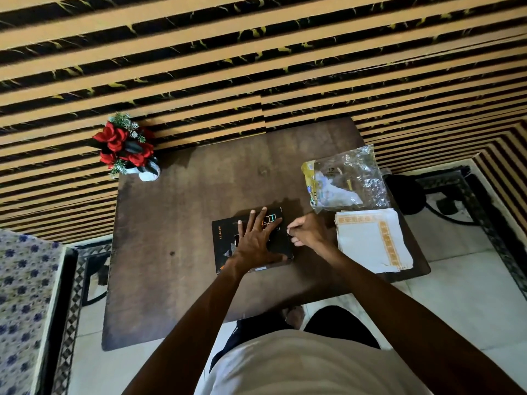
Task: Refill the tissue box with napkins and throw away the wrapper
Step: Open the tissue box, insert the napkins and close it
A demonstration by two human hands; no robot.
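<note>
On the table: a dark brown wooden table (176, 223) with a dull, worn top stands against a wall of tan and black stripes.
Tissue box: a flat black rectangular box (225, 246), cardboard as it seems, with small printed letters and triangle marks, lies near the middle of the table.
Left hand: the left hand (256, 238) lies flat on the top of the box, fingers spread and straight, gripping nothing.
Right hand: the right hand (306, 230) is at the right edge of the box, fingers curled and pinched together; if it grips the box edge, I cannot tell.
Napkins: a stack of white paper napkins (370, 240), square, with an orange patterned border, lies right of the hands, near the table's right edge.
Wrapper: a crumpled clear plastic wrapper (356, 178), shiny, with a yellow printed end, lies just behind the napkins.
Flowers: red artificial flowers (122, 143) with green leaves in a small white pot stand at the far left corner.
Floor: pale tiles (470, 295) with a dark patterned border.
</note>
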